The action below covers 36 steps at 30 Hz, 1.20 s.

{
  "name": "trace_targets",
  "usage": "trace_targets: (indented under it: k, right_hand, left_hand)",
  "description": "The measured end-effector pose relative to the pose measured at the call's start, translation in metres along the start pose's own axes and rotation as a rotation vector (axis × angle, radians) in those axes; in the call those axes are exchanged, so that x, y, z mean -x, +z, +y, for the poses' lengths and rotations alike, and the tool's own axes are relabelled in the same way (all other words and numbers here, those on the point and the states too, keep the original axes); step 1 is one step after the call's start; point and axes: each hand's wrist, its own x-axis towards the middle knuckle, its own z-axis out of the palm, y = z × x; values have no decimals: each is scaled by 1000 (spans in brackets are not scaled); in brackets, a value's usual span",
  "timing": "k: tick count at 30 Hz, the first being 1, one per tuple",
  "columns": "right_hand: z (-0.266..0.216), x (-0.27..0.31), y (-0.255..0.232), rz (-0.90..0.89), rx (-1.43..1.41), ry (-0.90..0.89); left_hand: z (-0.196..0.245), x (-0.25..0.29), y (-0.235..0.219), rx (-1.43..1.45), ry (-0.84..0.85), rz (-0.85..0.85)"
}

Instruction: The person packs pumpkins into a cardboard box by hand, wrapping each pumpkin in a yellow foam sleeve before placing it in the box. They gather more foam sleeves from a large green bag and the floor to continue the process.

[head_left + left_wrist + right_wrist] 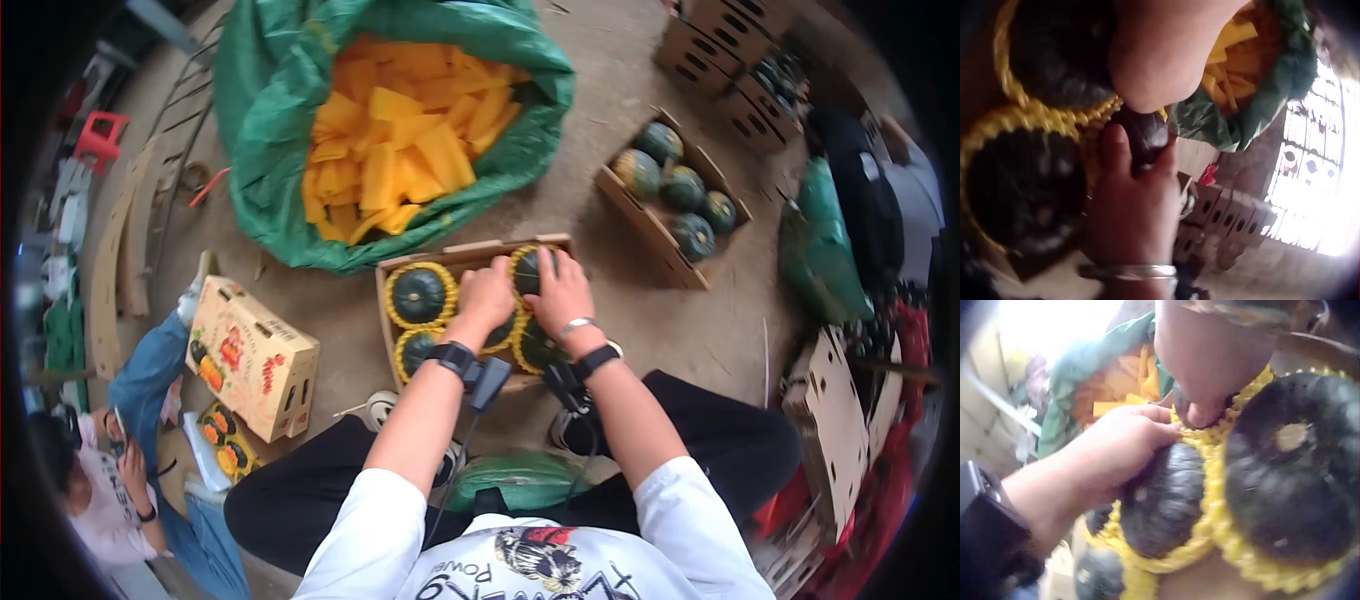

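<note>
A cardboard box (388, 318) holds several dark green squashes in yellow foam nets. At its back right corner, the right hand (562, 298) has its thumb and fingers spread over one squash (524, 270); the left wrist view shows that hand (1138, 200) gripping the dark squash (1141, 134). Beside it, at the squash's left, is the left hand (487, 298). In the right wrist view the left hand's (1119, 440) thumb and fingertips pinch the edge of the yellow net (1210, 440). Its palm side is hidden. Another netted squash (418, 295) sits at back left.
Behind the box stands a green sack (270, 190) of orange pieces (400, 150). An open box of squashes (640, 205) lies at right, a printed carton (250, 350) at left. Other people are at both sides, and flattened cardboard (835, 430) is at far right.
</note>
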Motion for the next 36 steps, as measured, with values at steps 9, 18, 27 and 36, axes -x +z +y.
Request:
trace_targets:
  k: [9,18,27,36]
  right_hand:
    - [-16,3,-4,-59,95,-15]
    - [-63,3,-47,121,-212,-158]
    - [-99,53,-58,-335,-510,-247]
    - [-72,130,-96,-381,-400,-209]
  left_hand:
    - [-101,-58,-107,61,-67,809]
    - [-150,-53,-157,217,-235,812]
    - [-127,15,-119,203,-100,649]
    - [-153,-38,-109,-175,-339,399]
